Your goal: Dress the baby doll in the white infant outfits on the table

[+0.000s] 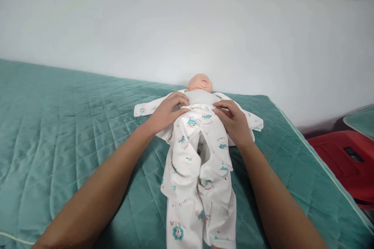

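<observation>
A baby doll (200, 82) lies on its back, head toward the wall. White printed baby pants (183, 159) cover its legs, with an open split at the crotch. My left hand (171, 109) pinches the waistband at one side, thumb and fingertips at the cloth. At the other side of the waistband, my right hand (230, 118) pinches it with bent fingers. A white printed jacket (150, 106) lies open under the doll, its sleeves spread out to both sides. The doll's pale torso (200, 96) shows above the waistband.
A green quilted cover (73, 132) spreads over the bed beneath the doll. The white wall (187, 27) rises right behind the doll's head. Past the bed's right edge stands a red plastic object (341, 159), with another green surface (360, 121) behind it.
</observation>
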### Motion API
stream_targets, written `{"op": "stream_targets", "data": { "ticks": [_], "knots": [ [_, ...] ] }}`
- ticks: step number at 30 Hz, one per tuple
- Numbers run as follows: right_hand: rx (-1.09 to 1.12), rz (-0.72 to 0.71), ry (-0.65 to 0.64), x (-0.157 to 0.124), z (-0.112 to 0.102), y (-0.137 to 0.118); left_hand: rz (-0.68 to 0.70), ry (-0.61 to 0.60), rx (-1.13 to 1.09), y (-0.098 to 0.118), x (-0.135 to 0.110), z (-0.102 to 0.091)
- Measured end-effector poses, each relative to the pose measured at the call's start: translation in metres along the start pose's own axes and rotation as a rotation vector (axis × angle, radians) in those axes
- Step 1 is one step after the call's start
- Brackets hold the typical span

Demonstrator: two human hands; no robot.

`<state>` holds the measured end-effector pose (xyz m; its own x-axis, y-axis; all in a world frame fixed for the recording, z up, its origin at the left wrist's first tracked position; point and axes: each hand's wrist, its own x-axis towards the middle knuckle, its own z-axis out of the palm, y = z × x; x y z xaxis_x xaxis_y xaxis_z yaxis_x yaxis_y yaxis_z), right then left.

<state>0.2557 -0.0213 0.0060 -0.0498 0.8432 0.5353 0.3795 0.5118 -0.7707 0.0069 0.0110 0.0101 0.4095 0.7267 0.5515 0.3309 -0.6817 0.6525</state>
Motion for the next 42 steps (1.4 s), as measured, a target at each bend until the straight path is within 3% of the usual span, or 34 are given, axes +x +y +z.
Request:
{"op": "stream_targets", "data": {
  "ticks": [7, 11, 16, 20, 24, 26, 30, 33, 37, 42],
  "knots": [
    [-0.095, -0.007, -0.354, 0.02, -0.014, 0.0, -0.126, -0.04, -0.113, -0.001, 0.006, 0.003],
    [-0.189, -0.031, -0.447, 0.034, -0.013, -0.006, -0.217, -0.104, -0.042, -0.004, 0.016, 0.001],
    [-0.288, 0.113, -0.347, 0.052, -0.004, 0.003, -0.342, -0.213, -0.12, -0.016, 0.039, -0.004],
    [-0.152, 0.213, -0.285, 0.064, 0.002, 0.021, -0.444, -0.299, -0.322, -0.027, 0.052, -0.003],
    [0.174, 0.362, -0.231, 0.063, 0.005, 0.035, -0.459, -0.174, -0.209, -0.024, 0.051, -0.002],
    [0.213, 0.379, -0.183, 0.059, 0.006, 0.037, -0.407, -0.133, -0.061, -0.02, 0.048, -0.005],
    [0.026, 0.321, -0.161, 0.054, 0.005, 0.03, -0.228, -0.16, 0.17, -0.015, 0.044, -0.014],
    [-0.191, 0.207, -0.153, 0.053, 0.005, 0.021, -0.121, -0.164, 0.188, -0.019, 0.043, -0.017],
    [-0.306, -0.07, -0.127, 0.056, 0.008, 0.021, -0.17, -0.141, 0.158, -0.027, 0.045, -0.012],
    [-0.243, -0.026, -0.105, 0.063, 0.015, 0.036, -0.259, -0.085, 0.319, -0.04, 0.053, -0.002]
  ]
}}
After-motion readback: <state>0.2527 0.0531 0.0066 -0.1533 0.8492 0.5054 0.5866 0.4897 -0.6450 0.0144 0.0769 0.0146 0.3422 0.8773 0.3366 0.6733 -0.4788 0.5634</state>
